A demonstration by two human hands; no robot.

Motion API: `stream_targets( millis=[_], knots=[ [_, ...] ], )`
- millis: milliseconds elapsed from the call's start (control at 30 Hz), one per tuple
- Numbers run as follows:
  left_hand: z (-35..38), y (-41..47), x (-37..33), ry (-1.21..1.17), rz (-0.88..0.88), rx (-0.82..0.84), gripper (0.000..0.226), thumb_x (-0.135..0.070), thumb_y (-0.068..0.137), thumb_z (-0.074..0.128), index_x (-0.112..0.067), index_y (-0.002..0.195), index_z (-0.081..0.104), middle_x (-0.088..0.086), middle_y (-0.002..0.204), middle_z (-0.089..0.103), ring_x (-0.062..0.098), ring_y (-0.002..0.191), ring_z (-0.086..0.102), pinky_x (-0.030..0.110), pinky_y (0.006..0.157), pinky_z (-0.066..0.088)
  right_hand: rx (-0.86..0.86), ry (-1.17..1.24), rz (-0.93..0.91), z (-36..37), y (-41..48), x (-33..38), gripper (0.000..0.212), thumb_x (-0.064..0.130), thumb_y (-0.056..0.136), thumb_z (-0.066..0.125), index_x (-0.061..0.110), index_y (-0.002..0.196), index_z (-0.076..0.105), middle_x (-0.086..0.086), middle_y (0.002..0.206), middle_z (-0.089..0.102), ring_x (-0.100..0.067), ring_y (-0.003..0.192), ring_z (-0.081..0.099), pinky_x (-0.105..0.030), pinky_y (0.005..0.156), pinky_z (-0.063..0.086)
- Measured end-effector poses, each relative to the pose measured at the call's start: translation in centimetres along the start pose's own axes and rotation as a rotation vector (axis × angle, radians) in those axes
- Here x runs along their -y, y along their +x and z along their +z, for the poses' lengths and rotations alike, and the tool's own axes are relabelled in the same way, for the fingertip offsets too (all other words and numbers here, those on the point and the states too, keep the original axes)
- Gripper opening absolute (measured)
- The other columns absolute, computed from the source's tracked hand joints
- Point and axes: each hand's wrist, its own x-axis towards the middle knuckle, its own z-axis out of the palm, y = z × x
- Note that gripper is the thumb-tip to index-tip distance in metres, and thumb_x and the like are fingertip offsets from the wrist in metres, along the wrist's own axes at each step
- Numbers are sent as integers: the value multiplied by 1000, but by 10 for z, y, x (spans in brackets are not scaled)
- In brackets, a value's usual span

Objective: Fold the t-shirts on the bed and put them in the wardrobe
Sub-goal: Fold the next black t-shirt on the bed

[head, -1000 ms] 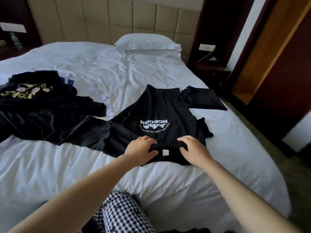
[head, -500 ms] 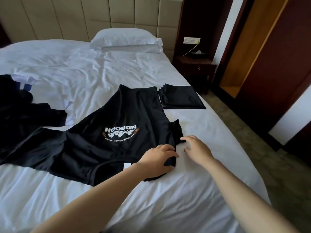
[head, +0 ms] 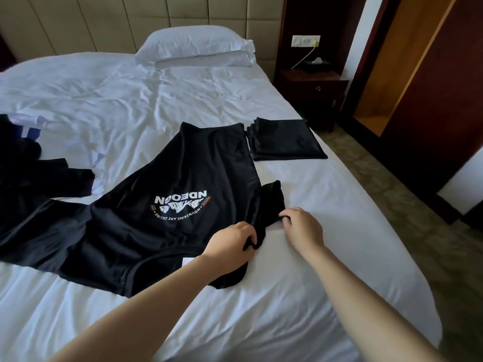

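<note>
Black t-shirt spread flat on bed, mid-frame, print side up, collar toward person. Left hand pinches fabric at shirt's shoulder, 4 o'clock of print, fingers curled on cloth. Right hand just beside it at 3 o'clock, fingertips curled round sleeve edge. Folded black shirt at 1 o'clock of spread shirt, near bed edge. Heap of dark clothes at 9 o'clock. Pillow at 12 o'clock. Nightstand and open wardrobe at 2 o'clock.
</note>
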Motion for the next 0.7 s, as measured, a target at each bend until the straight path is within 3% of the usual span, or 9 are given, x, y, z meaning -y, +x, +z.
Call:
stream_targets(
  millis=[167,333,433,567,633,700],
  knots=[
    [-7,6,-11,-103,-132,-125,18,-18,82,58,-23,98,52,-11,75,54,16,70,49,30,60,33,-202,447,137,-39,3,-3,24,9,97,40,22,101,60,4,91,66,-18,72,67,-33,64,54],
    [-5,11,-28,-101,-94,-113,38,-18,79,58,-28,115,51,-12,96,64,15,79,57,31,68,46,-467,618,226,-78,8,-29,26,8,93,42,23,97,64,17,90,62,-15,85,66,-45,76,58],
    [3,15,-39,-21,-47,-31,42,-16,79,58,-30,119,53,-14,101,60,10,82,53,27,70,43,-437,548,245,-86,-2,-49,28,6,90,44,23,96,66,13,90,65,-20,88,67,-43,78,57],
    [17,21,-53,52,-18,66,42,-19,82,58,-31,123,55,-12,108,57,12,97,56,26,72,42,-340,385,227,-82,-25,-61,25,1,89,48,16,94,68,7,88,65,-18,90,64,-25,72,45],
    [22,24,-59,93,-24,68,43,-27,84,60,-32,126,53,-10,114,57,13,105,55,26,75,41,-293,391,244,-75,-30,-65,24,1,89,49,16,91,67,9,85,63,-21,88,65,-28,72,49],
    [27,28,-62,132,-41,62,42,-37,85,61,-32,125,53,-9,116,56,15,108,55,28,80,42,-262,454,280,-71,-30,-66,23,2,89,50,20,88,64,16,84,59,-23,85,67,-38,74,57]
  ],
)
